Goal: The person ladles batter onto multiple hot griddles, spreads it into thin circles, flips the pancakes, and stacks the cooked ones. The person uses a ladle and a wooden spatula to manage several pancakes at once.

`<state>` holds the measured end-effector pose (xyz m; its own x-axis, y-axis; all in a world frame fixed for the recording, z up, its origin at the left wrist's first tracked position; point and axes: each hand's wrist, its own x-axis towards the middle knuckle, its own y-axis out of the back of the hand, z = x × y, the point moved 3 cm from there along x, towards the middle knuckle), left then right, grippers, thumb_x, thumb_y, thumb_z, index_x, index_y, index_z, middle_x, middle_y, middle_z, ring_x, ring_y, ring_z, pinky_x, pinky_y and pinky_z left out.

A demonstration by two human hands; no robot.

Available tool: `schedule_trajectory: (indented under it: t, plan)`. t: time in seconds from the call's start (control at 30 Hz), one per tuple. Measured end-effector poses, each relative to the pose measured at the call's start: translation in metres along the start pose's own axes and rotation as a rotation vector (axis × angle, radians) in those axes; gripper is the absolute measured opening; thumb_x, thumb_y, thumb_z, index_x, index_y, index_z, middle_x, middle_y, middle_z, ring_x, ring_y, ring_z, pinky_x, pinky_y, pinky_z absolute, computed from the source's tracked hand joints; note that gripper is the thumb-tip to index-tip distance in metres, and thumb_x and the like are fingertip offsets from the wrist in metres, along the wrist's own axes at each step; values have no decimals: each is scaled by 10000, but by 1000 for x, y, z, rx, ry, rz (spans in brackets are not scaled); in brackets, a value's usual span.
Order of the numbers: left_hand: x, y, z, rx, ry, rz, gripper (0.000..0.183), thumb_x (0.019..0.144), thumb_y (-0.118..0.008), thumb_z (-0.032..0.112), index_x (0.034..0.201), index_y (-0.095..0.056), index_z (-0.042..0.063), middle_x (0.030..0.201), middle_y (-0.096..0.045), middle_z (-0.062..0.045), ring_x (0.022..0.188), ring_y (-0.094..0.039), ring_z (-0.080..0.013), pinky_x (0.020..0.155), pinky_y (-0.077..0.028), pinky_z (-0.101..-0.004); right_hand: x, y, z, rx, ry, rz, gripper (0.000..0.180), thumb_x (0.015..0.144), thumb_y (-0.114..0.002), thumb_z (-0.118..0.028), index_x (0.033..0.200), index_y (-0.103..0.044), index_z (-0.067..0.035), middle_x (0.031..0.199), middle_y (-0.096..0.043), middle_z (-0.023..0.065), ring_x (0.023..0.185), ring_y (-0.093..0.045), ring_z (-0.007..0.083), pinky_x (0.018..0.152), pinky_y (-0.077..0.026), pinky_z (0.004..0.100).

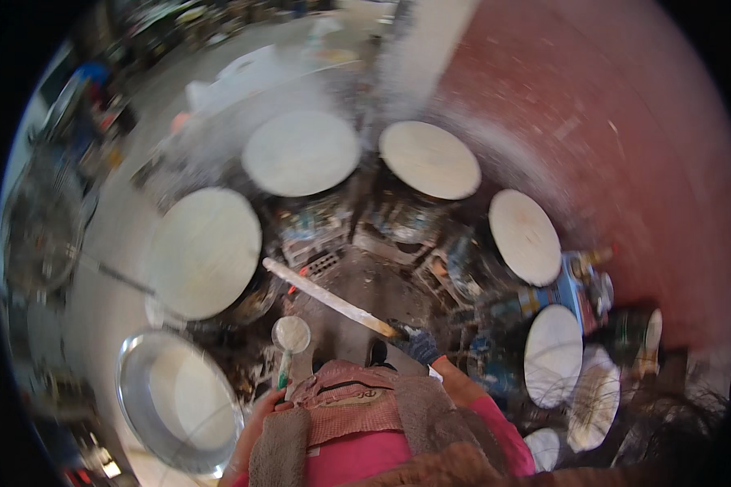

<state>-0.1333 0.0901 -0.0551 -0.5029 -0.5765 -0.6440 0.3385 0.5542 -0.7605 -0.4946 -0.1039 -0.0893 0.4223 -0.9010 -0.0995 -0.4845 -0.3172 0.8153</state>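
Note:
My left hand [275,400] grips the green handle of a round ladle [292,333], whose bowl has pale contents. Beside it stands a wide metal basin [128,389] with whitish liquid or batter inside. My right hand [415,344], in a dark knit glove, holds a long flat wooden stick [329,297]. Most of the stick is coated white, and its far tip lies near a large round pale top [207,252]. More such round tops curve around me: one ahead [301,153], one ahead right [430,160], one at right [524,237]. Whether they are lids or sheets on griddles I cannot tell.
Low brick stoves [314,243] stand under the round tops. Further pale discs [553,356] are at the lower right, near a blue box [569,292]. A red wall [585,122] rises to the right. At far left is a fan [42,219].

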Motion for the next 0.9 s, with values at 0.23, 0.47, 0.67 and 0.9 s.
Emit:
schedule_trajectory:
  t: [0.23, 0.47, 0.67, 0.9]
  plan:
    - [114, -85, -8, -18, 292, -164, 319, 947, -400, 227, 1255, -458, 166, 563, -382, -1, 451, -382, -108, 454, -373, -275, -113, 20, 119, 23, -744, 80, 680, 698, -550, -662, 1028, -567, -68, 928, -610, 199, 860, -580, 371, 730, -459, 448]
    - [216, -206, -56, 134, 590, -383, 370, 987, -269, 291, 1350, -330, 256, 650, -407, 3, 443, -376, -82, 422, -349, -227, -207, 90, 191, 134, -1026, 572, 645, 737, -559, -596, 1069, -556, -43, 856, -622, 201, 806, -596, 358, 687, -460, 440]
    - [273, -246, -68, 334, 686, -283, 351, 986, -276, 268, 1323, -372, 251, 583, -384, 21, 393, -336, -69, 355, -302, -222, -241, 118, 194, 80, -923, 862, 438, 850, -550, -232, 1243, -480, -53, 1101, -580, 201, 1014, -553, 335, 865, -429, 369]
    - [301, -279, -52, 527, 816, -161, 310, 970, -333, 255, 1266, -423, 277, 567, -360, 27, 362, -297, -43, 300, -236, -198, -197, 107, 185, 966, -999, 918, 326, 823, -610, -144, 1148, -596, -112, 658, -547, 22, 453, -440, 111, 412, -371, 260]
